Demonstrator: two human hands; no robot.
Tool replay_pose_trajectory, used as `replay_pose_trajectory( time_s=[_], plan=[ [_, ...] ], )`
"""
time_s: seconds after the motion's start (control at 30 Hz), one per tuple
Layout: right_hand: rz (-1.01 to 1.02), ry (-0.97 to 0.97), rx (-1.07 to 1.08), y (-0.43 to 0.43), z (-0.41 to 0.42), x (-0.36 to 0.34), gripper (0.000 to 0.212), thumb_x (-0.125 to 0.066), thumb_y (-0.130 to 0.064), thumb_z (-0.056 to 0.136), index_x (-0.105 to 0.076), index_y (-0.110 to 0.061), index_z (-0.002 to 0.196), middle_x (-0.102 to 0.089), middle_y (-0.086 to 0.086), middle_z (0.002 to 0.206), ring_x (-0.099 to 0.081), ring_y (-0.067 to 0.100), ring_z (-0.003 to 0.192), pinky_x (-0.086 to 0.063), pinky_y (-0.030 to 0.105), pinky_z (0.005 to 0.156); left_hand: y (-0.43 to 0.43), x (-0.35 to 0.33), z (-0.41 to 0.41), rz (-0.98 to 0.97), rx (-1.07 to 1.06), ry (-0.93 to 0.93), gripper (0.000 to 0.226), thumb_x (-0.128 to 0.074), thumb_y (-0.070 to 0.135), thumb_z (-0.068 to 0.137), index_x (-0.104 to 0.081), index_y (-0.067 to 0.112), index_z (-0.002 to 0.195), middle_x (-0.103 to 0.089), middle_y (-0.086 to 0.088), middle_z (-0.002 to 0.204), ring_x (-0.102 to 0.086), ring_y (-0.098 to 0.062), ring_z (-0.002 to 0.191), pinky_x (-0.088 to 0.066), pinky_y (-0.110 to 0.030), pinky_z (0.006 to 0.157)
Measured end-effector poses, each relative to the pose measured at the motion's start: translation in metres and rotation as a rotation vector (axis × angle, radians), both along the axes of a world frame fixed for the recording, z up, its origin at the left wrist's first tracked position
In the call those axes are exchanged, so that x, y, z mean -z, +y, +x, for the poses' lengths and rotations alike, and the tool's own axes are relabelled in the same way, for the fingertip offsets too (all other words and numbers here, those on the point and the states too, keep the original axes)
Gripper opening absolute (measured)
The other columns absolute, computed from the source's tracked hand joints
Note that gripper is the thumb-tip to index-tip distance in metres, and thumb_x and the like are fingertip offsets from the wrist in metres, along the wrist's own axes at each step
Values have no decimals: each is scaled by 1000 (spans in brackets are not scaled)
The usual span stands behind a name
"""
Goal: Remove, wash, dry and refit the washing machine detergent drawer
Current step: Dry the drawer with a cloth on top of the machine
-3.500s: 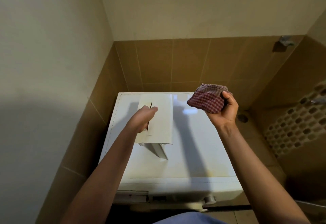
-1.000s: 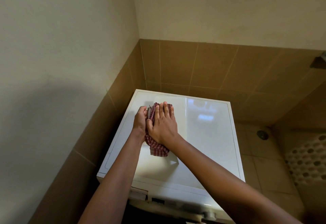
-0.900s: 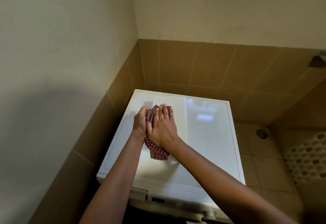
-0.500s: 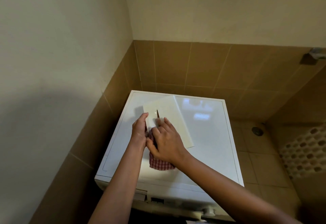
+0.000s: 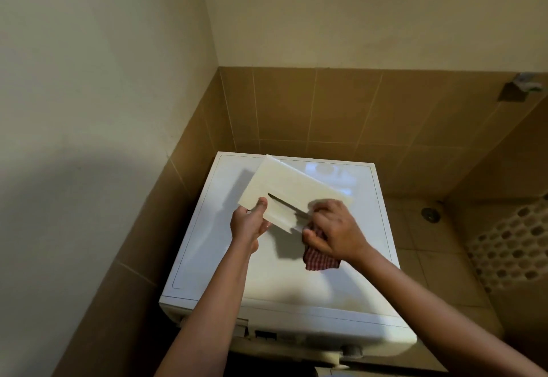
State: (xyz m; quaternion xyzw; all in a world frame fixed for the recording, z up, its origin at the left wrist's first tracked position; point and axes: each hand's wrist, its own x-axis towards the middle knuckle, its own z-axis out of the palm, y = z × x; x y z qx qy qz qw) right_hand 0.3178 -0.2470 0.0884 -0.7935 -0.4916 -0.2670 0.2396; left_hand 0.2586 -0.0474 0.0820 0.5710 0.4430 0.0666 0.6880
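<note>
View: head camera, looking down over both forearms.
Drawer [image 5: 284,189]: white plastic, held up in the air over the washer's top, tilted, with its far end toward the back wall. A dark slot runs across its upper face. It casts a shadow on the lid below.
Left hand [image 5: 249,224]: clamped on the drawer's near-left corner, thumb on top and fingers underneath.
Right hand [image 5: 332,231]: fingers curled round the cloth, pressing it to the drawer's near-right edge.
Cloth [image 5: 321,259]: red and white check, bunched. Its loose end hangs below the right hand, above the lid.
Washer [image 5: 296,281]: white, set in the corner. Its control strip shows at the front edge, where details are too dark to tell.
Tiles [image 5: 326,109]: brown, on the lower walls behind and left of the washer.
Drain [image 5: 430,214]: round, in the floor to the right of the washer.
Mesh panel [image 5: 516,243]: honeycomb holes, at the far right edge.
</note>
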Motion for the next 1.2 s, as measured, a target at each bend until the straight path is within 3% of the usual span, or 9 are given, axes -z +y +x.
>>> replay_pose_trajectory(
  time_s=[0.13, 0.2, 0.27, 0.43, 0.67, 0.83, 0.97, 1.1, 1.2],
  plan=[
    [484, 564, 337, -1, 8, -23, 39, -46, -42, 89, -63, -11, 71, -61, 7, 83, -58, 27, 85, -44, 32, 74, -16, -4, 1, -83, -105, -69, 31, -74, 32, 85, -54, 8, 86, -60, -7, 82, -66, -17, 68, -57, -23, 58],
    [772, 739, 498, 5, 13, -36, 36, -38, -44, 91, -61, -22, 75, -58, 0, 88, -55, 22, 93, -45, 37, 81, -22, -5, 1, -187, -142, -98, 32, -75, 29, 84, -54, 5, 87, -59, -9, 79, -69, -18, 66, -59, -25, 63],
    [857, 749, 621, 12, 16, -42, 44, -32, -45, 92, -66, -16, 86, -58, 1, 101, -51, 23, 107, -40, 45, 96, -30, -5, 0, -268, -166, -113, 30, -74, 25, 85, -58, 0, 91, -61, -14, 84, -71, -22, 68, -60, -28, 69],
    [432, 656, 516, 23, -6, -19, 49, -31, -40, 99, -69, -12, 111, -62, 8, 127, -39, 23, 135, -24, 42, 112, -46, -9, -1, -343, -241, -145, 30, -71, 24, 87, -62, -1, 103, -58, -17, 87, -66, -23, 65, -60, -29, 69],
    [-110, 563, 457, 16, -26, 15, 84, -42, -72, 83, -30, -22, 150, -18, 10, 159, 2, 35, 147, 1, 52, 115, -49, -18, 0, -415, -281, -171, 36, -53, 45, 96, -60, 12, 108, -60, -12, 83, -63, -22, 77, -56, -28, 61],
    [-102, 453, 396, 26, -36, 12, 74, -63, -47, 87, -39, -7, 145, -36, 21, 149, -22, 43, 142, -24, 52, 114, -51, -19, -1, -376, -261, -150, 44, -49, 48, 97, -59, 10, 118, -62, -15, 90, -63, -22, 81, -53, -28, 61],
    [-43, 327, 199, 46, -46, 7, 55, -66, -17, 87, -49, 0, 136, -51, 23, 132, -42, 42, 129, -38, 51, 106, -49, -14, -2, -256, -190, -74, 46, -44, 51, 97, -60, 10, 112, -66, -13, 108, -64, -24, 97, -54, -33, 79],
    [-200, 343, 119, 49, -41, -5, 55, -62, -16, 84, -50, -5, 136, -56, 11, 131, -42, 36, 132, -34, 43, 111, -50, -13, -5, -180, -183, -34, 42, -42, 51, 98, -60, 13, 105, -61, -9, 115, -53, -23, 102, -38, -32, 84],
    [-284, 303, 236, 40, -32, -12, 50, -68, -20, 70, -62, -9, 118, -63, 8, 111, -55, 37, 112, -47, 40, 92, -52, -14, -5, -168, -230, -33, 46, -44, 50, 98, -59, 11, 119, -60, -4, 96, -54, -25, 99, -33, -32, 83]
  ],
)
